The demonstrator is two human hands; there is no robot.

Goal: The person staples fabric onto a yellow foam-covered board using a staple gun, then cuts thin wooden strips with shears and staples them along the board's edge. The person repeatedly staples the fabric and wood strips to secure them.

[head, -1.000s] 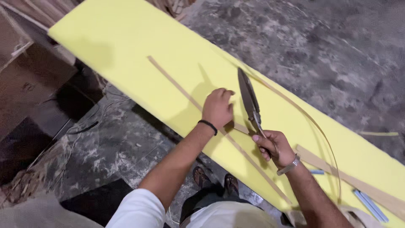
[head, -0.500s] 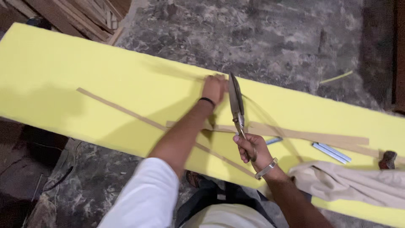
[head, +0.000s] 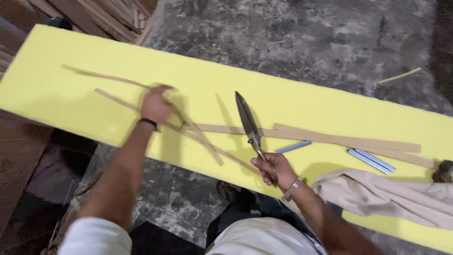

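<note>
Head view, looking down. Long yellow foam sheet [head: 292, 101] lies diagonally across grey mottled floor [head: 306, 38], upper L to lower R. Left hand [head: 155, 105] is out over the foam's L part, grip clenched around a thin tan strip [head: 101, 76]; the strip is motion-blurred and runs from the fist toward upper L, w/ another length trailing down-R from the fist to approx. mid-foam. Dark band at L wrist. Right hand [head: 274, 170] sits at the near edge of the foam, grip closed on the handles of large shears [head: 248, 123]; blades together, point aimed up and away from the body, tilted slightly L, metal bracelet at the R wrist. Hands well apart. Flat wooden slats [head: 339, 139] lie on the foam to the R of the shears, running toward the R end. Two sets of blue-grey staple sticks [head: 372, 160] lie near them, a shorter one just beside the shears. Beige cloth [head: 391, 196] heaped over the foam's near R edge. Stacked timber [head: 108, 16] beyond the foam at upper L. A loose yellow sliver [head: 400, 75] lies on the floor upper R.
</note>
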